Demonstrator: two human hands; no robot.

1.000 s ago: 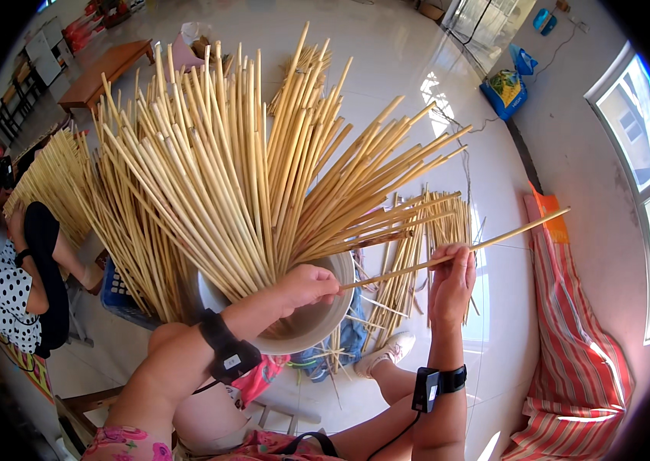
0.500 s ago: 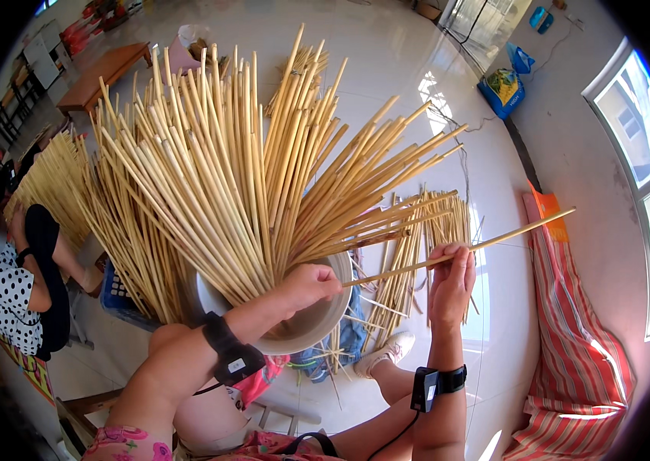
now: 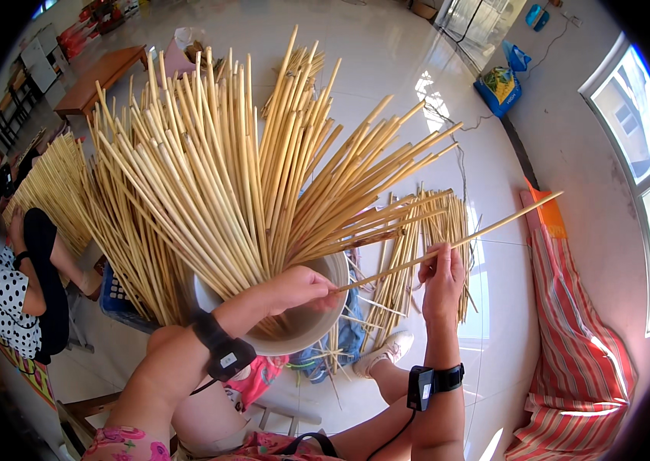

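Note:
Between my hands a long, thin, pale yellow reed stick [image 3: 495, 226] slants up to the right. My left hand [image 3: 303, 289] pinches its lower end, just over the rim of a round whitish tub [image 3: 339, 311]. Farther along the stick, my right hand [image 3: 441, 283] is closed around it with thumb and fingers, and the far end sticks out past that hand. A big fan of similar reed sticks [image 3: 210, 184] stands in the tub, leaning outward beyond my left hand. Dark straps with small boxes are on both my wrists.
More reed sticks [image 3: 409, 246] lie in a heap on the tiled floor right of the tub. A blue plastic basket [image 3: 121, 301] stands at the left, near a seated person in a dotted top [image 3: 2, 280]. Red striped cloth [image 3: 570, 338] hangs by the right wall.
Both hands have shifted slightly left with the stick, whose far end is now higher and farther left. The right hand's fingers have moved on the stick; the bundle has stayed in place.

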